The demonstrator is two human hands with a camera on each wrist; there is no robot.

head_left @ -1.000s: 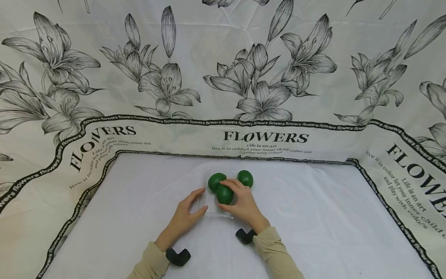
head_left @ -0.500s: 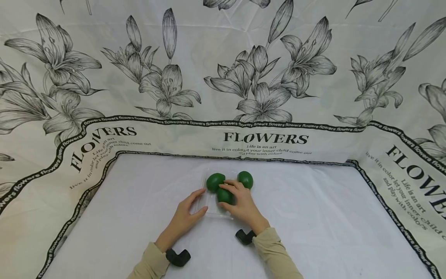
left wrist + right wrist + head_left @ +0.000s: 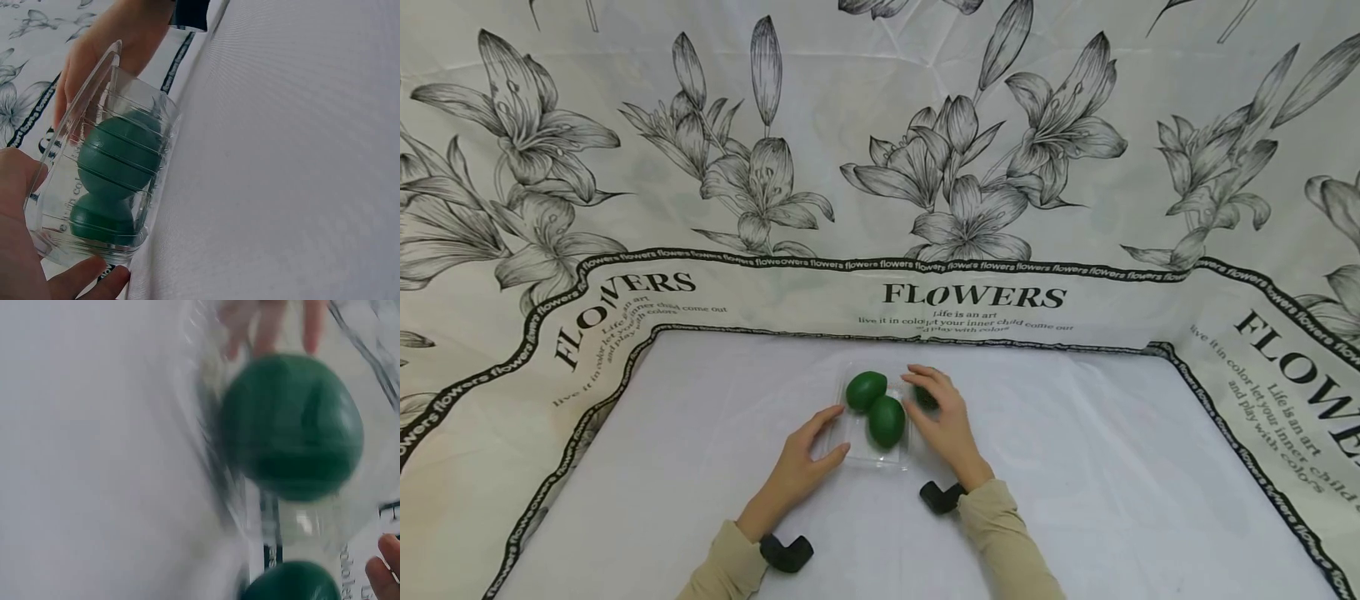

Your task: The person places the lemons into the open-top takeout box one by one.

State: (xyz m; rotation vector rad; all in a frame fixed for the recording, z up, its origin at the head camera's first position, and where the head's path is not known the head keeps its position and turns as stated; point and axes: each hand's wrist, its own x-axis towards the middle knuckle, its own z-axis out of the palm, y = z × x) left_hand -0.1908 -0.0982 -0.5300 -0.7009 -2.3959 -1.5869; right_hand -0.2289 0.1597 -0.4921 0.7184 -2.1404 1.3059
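— Left hand (image 3: 801, 461)?
— Spread, fingers straight, thumb apart; pressed against the near-left corner of the clear tray (image 3: 859, 450); nothing curled round it.

— Right hand (image 3: 946, 421)?
— Cupped over the third green fruit (image 3: 926, 398); fingers bent round its far side, most of it hidden under them; just right of the tray's right wall.

— Inside the tray?
— Two fruits, touching; far fruit (image 3: 866, 390) beyond the left fingertips, long axis running left-near to right-far; near fruit (image 3: 887, 421) between the two hands, long axis pointing away from the wrists, near end toward the sleeves.

— Tray itself?
— Long axis also away from the wrists; flat on the white cloth (image 3: 1075, 483); left palm at one near corner, right hand beside the opposite wall.

— Left wrist view?
— Ribbed clear wall of the tray (image 3: 69, 231) close up, embossed lettering on it; two fruits stacked in line behind the plastic, the nearer one (image 3: 103, 219) by the left thumb; the right hand (image 3: 106, 44) past the far end; ribs and lettering unseen from the head view.

— Right wrist view?
— Blurred; one fruit (image 3: 292, 425) large in the middle, another (image 3: 294, 584) at the bottom edge; left fingertips (image 3: 269, 325) beyond the plastic; grip on the third fruit not visible here.

— Further out?
— Black wrist mounts (image 3: 786, 552) below each sleeve; flower-printed backdrop (image 3: 970, 150) beyond the cloth.
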